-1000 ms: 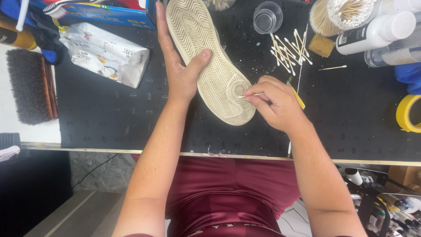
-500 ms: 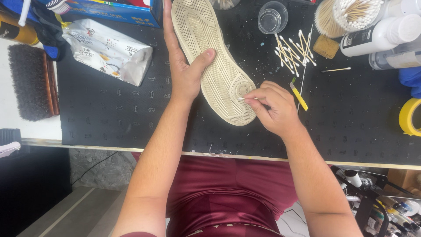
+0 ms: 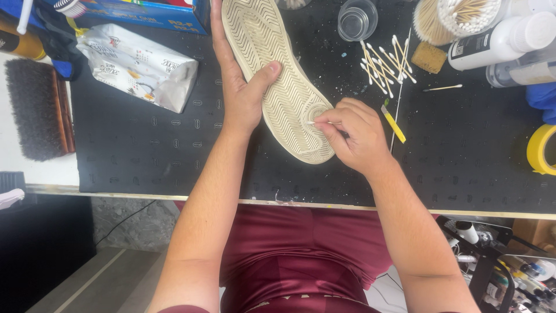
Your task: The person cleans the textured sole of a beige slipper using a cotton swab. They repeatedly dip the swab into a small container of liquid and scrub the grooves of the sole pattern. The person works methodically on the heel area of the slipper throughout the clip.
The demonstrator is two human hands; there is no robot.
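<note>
While our left hand [image 3: 242,93] clamps the shoe [image 3: 278,75] sole-up on the black mat [image 3: 145,150], thumb across its cream, grimy zigzag tread, our right hand [image 3: 353,134] pinches a thin stick [image 3: 317,123] against the heel tread, fingers closed.

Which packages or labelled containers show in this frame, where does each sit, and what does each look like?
Soft pack: white crinkled pouch with small coloured prints, on the black mat left of the left hand.
Box: long, blue, at the top edge, above the pouch.
Bottle: white, lying on its side at upper right, with a dark-printed label.
No signs or screens.
</note>
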